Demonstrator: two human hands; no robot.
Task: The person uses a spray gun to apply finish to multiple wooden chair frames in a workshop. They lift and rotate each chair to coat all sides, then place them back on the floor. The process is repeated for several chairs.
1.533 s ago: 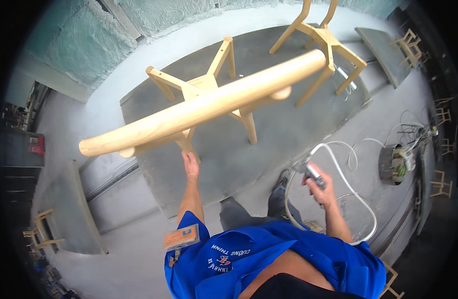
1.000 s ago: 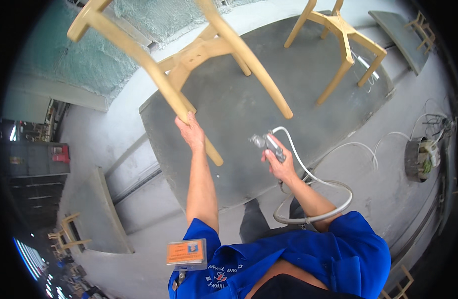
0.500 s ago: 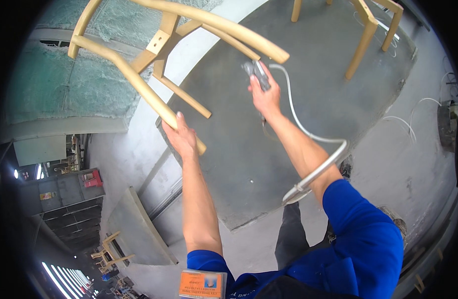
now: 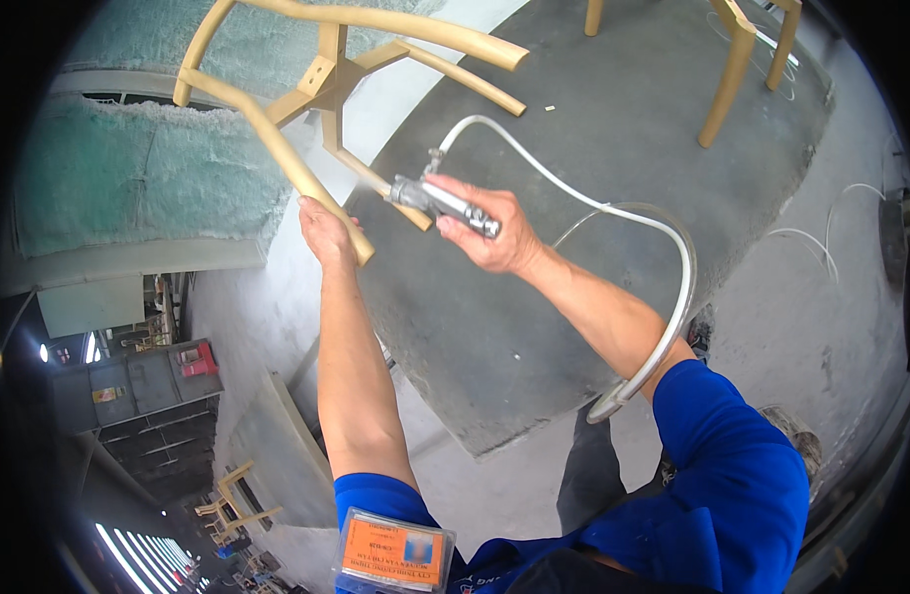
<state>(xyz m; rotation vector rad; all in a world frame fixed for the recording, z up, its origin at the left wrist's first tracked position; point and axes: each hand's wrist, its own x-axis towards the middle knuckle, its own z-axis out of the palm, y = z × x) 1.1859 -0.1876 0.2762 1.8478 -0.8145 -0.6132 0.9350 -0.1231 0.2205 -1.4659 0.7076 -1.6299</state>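
My left hand (image 4: 326,233) is closed around the lower end of one leg of a pale wooden chair frame (image 4: 294,166), which is held up tilted at the upper left. My right hand (image 4: 496,230) grips a silver spray gun (image 4: 443,202), its front turned left toward the frame's thin lower rail. A faint pale haze shows by the gun's front; I cannot tell if it is spray. A whitish hose (image 4: 549,176) rises from the gun, arcs to the right and loops down across my right forearm.
Beneath my hands lies a large dark grey board (image 4: 494,346). Another wooden piece with legs (image 4: 729,84) stands at its far right. Behind the chair frame is a wet, greenish wall (image 4: 148,178). A red object (image 4: 197,358) sits on a grey cabinet at the left.
My right hand has brought the spray gun left and nearer, turning it toward the frame. My left hand and the held leg have shifted left, and the chair frame has turned slightly.
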